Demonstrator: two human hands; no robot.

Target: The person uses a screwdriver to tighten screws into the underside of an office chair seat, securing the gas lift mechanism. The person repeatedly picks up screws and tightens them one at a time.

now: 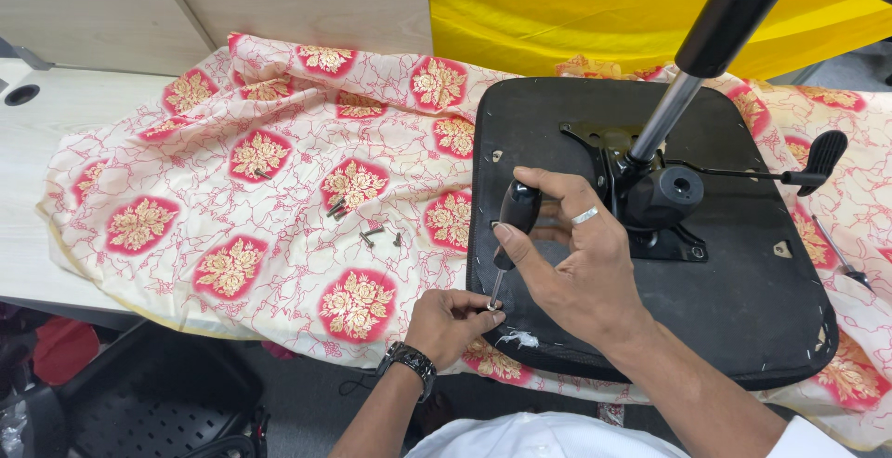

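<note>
Head view is showing an upturned black chair seat (743, 300) lying on a patterned cloth (279, 170). At the seat's near left edge, the right hand (581, 263) is gripping a black-handled screwdriver (509, 235), its shaft running steeply down toward the edge. Just below, the left hand (451, 323) is pinching its fingertips around the tip. Loose screws (367, 226) are lying left of the seat.

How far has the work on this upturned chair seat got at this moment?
Done: the mechanism plate with gas cylinder sits on the chair seat. In hand: the right hand holds a screwdriver upright; the left hand steadies its tip at the seat's near edge. Left: loose screws lie on the patterned cloth.
</note>
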